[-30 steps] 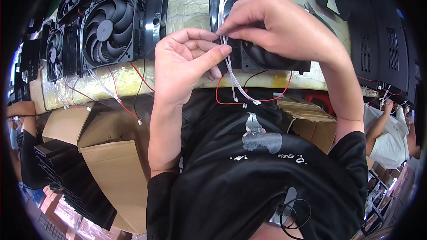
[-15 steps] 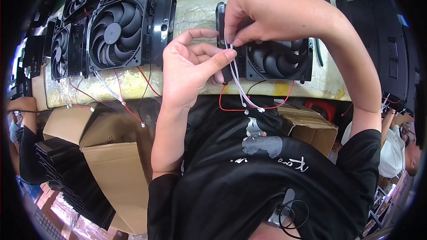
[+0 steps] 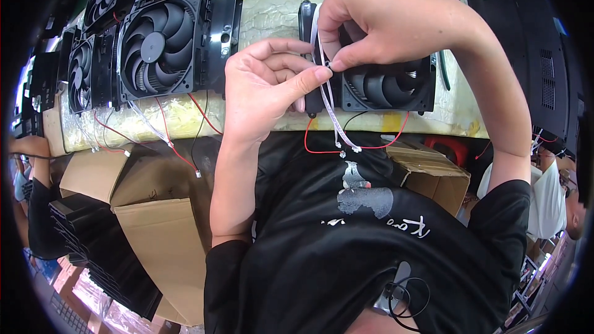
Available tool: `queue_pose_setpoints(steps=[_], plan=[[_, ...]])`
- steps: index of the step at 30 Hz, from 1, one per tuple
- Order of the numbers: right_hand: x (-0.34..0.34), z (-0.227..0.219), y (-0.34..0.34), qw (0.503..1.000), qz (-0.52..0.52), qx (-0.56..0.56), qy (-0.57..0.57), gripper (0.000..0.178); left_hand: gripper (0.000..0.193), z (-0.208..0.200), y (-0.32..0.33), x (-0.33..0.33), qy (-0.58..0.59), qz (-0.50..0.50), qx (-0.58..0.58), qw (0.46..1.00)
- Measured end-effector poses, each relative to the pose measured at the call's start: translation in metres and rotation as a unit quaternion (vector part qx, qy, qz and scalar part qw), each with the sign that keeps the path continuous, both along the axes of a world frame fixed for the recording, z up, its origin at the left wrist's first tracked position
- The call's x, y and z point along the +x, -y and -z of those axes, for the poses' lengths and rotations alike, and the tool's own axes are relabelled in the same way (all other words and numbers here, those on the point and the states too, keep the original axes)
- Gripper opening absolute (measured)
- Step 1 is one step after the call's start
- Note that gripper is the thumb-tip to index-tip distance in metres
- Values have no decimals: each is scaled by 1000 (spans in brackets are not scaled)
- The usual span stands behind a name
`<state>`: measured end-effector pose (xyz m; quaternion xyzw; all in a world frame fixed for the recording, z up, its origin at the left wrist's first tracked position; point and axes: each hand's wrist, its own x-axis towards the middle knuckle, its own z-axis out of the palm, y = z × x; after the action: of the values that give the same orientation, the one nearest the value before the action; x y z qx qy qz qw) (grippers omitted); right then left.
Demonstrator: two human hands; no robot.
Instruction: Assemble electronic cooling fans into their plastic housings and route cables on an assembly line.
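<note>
A black fan unit [image 3: 390, 86] lies in front of me on the bench, with a narrow black bar at its left side. White cables [image 3: 330, 104] run down over that bar, and their small white plugs [image 3: 356, 148] hang past the bench edge. My left hand [image 3: 263, 83] is closed on the white cables, thumb pressed against them and fingers curled behind. Just right of it, my right hand [image 3: 365, 40] reaches over from above with thumb and forefinger pinched together beside the cables. What lies between those fingertips is too small to tell.
Several more black fan units [image 3: 158, 46] stand at the left, their red, black and white leads hanging over the edge. Cardboard boxes [image 3: 164, 247] stand below the bench, one beside a stack of black parts [image 3: 102, 260]. Other people are partly seen at both sides.
My right fingertips have shifted slightly right, off the front of the white cables. The upper cables now show as a loop above my left thumb, and the hanging plugs have swung slightly left.
</note>
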<state>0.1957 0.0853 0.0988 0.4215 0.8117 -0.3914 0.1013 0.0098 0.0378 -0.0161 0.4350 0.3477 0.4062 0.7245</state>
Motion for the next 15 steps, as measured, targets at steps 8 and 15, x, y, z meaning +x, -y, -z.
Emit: queue_pose_setpoints(steps=[8, 15], plan=[[19, 33, 21, 978, 30, 73, -194, 14, 10, 9, 11, 1, 29, -8, 131, 991], [18, 35, 38, 979, 57, 82, -176, 12, 14, 17, 12, 7, -39, -53, 266, 962]])
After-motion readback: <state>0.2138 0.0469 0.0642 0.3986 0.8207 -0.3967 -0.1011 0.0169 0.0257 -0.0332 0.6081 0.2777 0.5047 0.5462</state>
